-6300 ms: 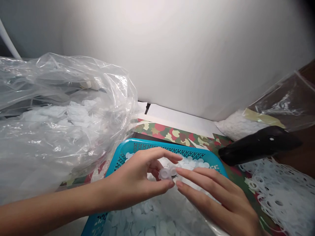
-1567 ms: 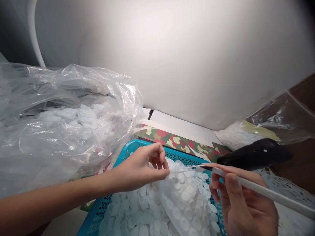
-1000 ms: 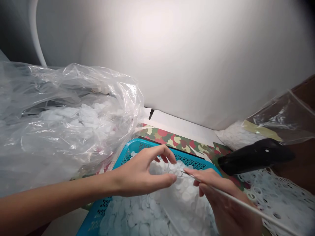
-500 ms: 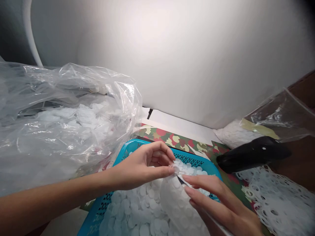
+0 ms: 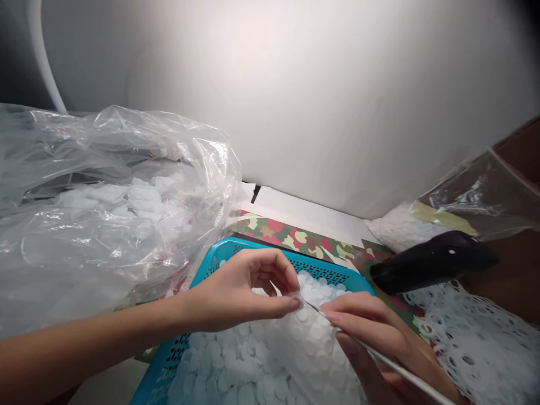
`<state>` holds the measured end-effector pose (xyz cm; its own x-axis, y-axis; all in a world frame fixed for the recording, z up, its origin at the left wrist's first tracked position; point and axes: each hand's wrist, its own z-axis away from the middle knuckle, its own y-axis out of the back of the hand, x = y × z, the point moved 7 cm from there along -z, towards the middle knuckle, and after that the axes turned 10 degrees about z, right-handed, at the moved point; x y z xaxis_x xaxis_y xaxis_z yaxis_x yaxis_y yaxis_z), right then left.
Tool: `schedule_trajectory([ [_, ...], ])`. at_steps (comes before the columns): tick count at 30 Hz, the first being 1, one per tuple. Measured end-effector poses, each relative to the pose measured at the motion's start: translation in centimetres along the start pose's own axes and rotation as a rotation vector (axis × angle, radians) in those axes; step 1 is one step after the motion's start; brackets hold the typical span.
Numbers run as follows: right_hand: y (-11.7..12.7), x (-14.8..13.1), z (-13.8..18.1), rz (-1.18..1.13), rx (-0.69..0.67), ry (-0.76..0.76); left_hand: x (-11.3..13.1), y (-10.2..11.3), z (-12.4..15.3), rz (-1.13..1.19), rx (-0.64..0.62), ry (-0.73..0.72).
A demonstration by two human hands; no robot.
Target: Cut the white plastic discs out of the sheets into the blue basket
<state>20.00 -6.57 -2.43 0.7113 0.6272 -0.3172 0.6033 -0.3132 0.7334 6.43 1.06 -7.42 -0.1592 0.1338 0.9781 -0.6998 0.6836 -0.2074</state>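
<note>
My left hand [image 5: 248, 292] pinches a small translucent white disc [image 5: 297, 296] between thumb and forefinger. My right hand [image 5: 379, 337] grips a slim pointed tool [image 5: 405, 372], held like a pen; its dark metal tip meets the disc at my left fingertips. I cannot tell if the tool is tweezers or a blade. Below both hands a blue perforated basket [image 5: 158, 371] holds a heap of white discs [image 5: 236, 360]. A translucent sheet patterned with discs [image 5: 314, 343] lies over the heap, under my fingertips. My right hand covers part of the basket's rim.
On the left, a large clear plastic bag [image 5: 105, 242] holds white pieces. Beyond the basket lies a camouflage-patterned sheet [image 5: 291, 236]. To the right are a black object [image 5: 434, 263], a pile of white ring-shaped offcuts [image 5: 485, 343] and another clear bag [image 5: 481, 197].
My right hand has shifted slightly right and down, and the tool has turned, showing its long shaft. My left hand has stayed nearly in place, its pinch slightly lower.
</note>
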Motion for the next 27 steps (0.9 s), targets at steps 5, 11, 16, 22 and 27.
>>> schedule_trajectory([
  [5,-0.5,0.3,0.3,-0.052,-0.041,0.001,0.0,-0.1,0.0,-0.025,-0.003,0.002],
  [11,-0.7,0.5,0.3,-0.071,0.021,0.018,0.0,-0.2,0.0,-0.036,0.005,0.010],
  [16,-0.8,0.4,0.3,-0.033,0.055,-0.006,0.2,-0.3,0.1,-0.075,-0.001,-0.020],
  [22,-1.0,0.1,0.4,0.027,0.008,0.041,0.5,-0.7,0.4,-0.158,-0.024,-0.089],
  [27,-1.4,0.0,0.3,0.000,-0.043,0.037,0.5,-0.8,0.5,-0.201,-0.041,-0.131],
])
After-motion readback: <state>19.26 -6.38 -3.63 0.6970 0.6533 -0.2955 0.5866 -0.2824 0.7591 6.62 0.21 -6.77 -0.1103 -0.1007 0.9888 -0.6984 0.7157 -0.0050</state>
